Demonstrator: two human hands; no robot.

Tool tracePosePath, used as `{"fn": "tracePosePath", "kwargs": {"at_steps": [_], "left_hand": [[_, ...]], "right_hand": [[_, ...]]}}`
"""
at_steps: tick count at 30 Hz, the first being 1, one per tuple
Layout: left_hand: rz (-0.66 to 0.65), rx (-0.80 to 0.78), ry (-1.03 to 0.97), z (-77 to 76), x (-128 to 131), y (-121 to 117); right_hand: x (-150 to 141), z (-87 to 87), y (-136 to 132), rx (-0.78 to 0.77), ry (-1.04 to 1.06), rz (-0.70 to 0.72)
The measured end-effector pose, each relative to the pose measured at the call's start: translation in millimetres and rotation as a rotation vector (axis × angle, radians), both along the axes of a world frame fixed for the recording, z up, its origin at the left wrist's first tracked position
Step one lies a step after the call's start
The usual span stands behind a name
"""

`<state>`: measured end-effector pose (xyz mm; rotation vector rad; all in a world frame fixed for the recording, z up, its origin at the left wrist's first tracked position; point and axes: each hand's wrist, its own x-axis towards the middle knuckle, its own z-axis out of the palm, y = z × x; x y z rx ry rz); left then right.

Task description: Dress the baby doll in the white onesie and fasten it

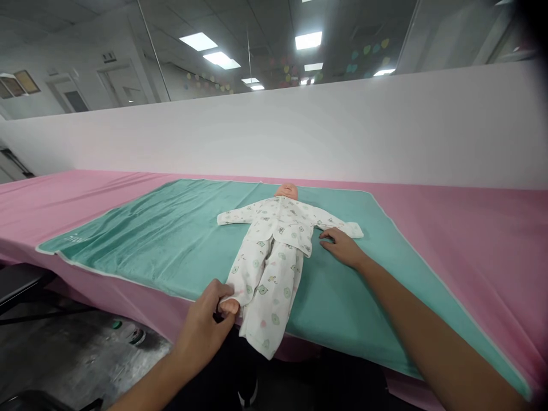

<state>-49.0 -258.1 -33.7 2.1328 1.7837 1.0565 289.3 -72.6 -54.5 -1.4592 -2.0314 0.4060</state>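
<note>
A baby doll (pixel 286 190) lies on its back on a teal towel (pixel 171 234), dressed in a white patterned top (pixel 285 220) and matching trousers (pixel 265 285). My left hand (pixel 205 328) pinches the doll's bare foot and the trouser cuff at the table's near edge. My right hand (pixel 342 246) rests flat on the towel beside the doll's waist, fingertips just under its sleeve, holding nothing.
The towel lies on a pink tablecloth (pixel 471 228) over a long table. A white partition (pixel 342 125) with glass above it runs behind. Dark floor (pixel 77 354) lies below the near edge.
</note>
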Motion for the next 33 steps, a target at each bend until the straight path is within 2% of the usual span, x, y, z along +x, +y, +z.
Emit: {"fn": "tracePosePath", "kwargs": {"at_steps": [4,7,10,18,24,29,33], "left_hand": [[-0.071,0.208,0.085,-9.7,-6,4],[-0.170,0.346,0.197,-15.9,-12,5],[-0.251,0.428,0.239,-19.4,-16,5],[-0.274,0.509,0.091,-20.0,-17,4],[-0.315,0.584,0.193,-25.8,-19,7],[-0.392,0.539,0.346,-19.5,-21,8],[-0.347,0.463,0.315,-12.8,-21,7]], "right_hand": [[1,-1.5,2,0.000,0.000,0.005],[1,-1.9,2,0.002,0.006,-0.001],[1,-1.1,2,0.004,0.008,-0.001],[-1,2.5,-1,-0.028,0.003,-0.005],[-1,2.9,-1,-0.027,0.000,-0.008],[-2,2.5,-1,-0.024,-0.010,-0.007],[-2,3.2,-1,-0.028,-0.011,-0.010]]}}
